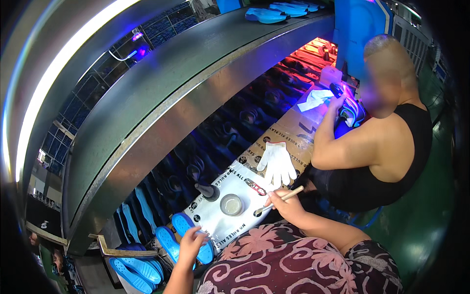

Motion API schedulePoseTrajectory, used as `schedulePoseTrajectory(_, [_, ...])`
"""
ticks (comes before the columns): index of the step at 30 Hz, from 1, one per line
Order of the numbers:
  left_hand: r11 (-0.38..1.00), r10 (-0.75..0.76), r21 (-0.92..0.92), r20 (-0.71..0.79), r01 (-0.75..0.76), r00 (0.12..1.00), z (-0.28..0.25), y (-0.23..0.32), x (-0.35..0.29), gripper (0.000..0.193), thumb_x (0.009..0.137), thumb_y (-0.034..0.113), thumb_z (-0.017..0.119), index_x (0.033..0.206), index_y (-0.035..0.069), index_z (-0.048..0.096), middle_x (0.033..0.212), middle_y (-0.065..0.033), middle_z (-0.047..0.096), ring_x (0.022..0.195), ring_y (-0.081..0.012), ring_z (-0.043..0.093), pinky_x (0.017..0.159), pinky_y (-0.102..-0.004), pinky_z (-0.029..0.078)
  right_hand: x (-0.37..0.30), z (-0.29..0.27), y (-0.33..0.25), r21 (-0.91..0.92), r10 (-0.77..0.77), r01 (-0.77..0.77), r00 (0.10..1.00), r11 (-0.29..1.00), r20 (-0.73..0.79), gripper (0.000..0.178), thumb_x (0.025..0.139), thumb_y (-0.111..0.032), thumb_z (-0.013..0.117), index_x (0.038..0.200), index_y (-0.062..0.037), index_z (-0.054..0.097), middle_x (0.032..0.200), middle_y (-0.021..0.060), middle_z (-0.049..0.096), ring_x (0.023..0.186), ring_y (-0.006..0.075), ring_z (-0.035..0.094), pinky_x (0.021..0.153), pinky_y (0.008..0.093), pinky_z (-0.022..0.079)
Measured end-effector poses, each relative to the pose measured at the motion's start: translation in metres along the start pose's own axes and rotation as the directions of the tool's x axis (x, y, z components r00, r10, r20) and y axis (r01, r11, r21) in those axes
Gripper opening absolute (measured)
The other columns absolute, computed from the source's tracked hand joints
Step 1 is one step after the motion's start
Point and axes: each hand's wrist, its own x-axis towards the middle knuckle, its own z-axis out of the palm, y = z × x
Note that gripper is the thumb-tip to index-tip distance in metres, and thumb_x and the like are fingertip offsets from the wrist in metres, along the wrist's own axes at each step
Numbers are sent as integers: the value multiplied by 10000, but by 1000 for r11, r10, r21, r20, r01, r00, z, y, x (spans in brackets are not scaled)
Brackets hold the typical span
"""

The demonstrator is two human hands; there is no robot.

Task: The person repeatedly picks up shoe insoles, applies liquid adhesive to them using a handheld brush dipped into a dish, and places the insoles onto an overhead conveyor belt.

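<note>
In my right hand (289, 207) is a brush (284, 196) with a pale handle, its bristle end pointing left over the white sheet (210, 223). A round cup (232, 205) of pale liquid stands just left of the bristles. Beside the cup is a dark, narrow-necked bottle (207, 192). My left hand (190, 245) hovers at the blue shoe soles (168, 242) by the sheet's left end, fingers apart; whether it touches one I cannot tell. A white glove (277, 165) lies beyond the brush, next to a red-handled tool (255, 186).
A metal hood (186, 108) arches over a belt carrying dark shoe parts and blue soles. More blue soles (137, 272) sit stacked at lower left, others (267, 14) on the hood. At right, a co-worker (382, 142) handles a shoe part under purple light.
</note>
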Motion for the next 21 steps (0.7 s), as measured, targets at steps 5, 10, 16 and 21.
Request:
schedulePoseTrajectory(5, [795,459,601,-505,-84,730,-67,-122,-49,514,754,76,646,1235,-17,489,1000,-153,596,837,-253,616,740,-343,506,4,29,4,-90,105,-94,985,992,138,318,937,-252,527,745,-37,661,613,-2,538,591,83,478,556,244,390])
schedulePoseTrajectory(10, [658,180,733,-377,174,908,-81,-155,-21,430,780,236,595,1165,45,577,1015,-188,630,918,-348,615,810,-426,487,11,56,11,-131,100,-75,976,989,194,331,937,-268,521,744,-44,669,596,-9,512,585,79,457,558,237,383])
schedulePoseTrajectory(16, [628,366,744,-541,228,757,-62,-116,-1,369,781,214,605,1116,66,562,1037,-163,600,860,-369,608,724,-450,497,18,47,4,-260,74,-52,995,964,73,355,947,-249,496,715,-16,628,693,31,609,611,86,483,607,230,401])
schedulePoseTrajectory(21, [660,184,705,-488,261,853,-63,-98,5,302,786,234,609,1029,56,621,902,-164,646,831,-336,621,713,-437,491,29,42,18,-254,25,-22,1000,967,10,346,950,-274,489,784,-11,643,733,41,623,647,99,525,617,231,423])
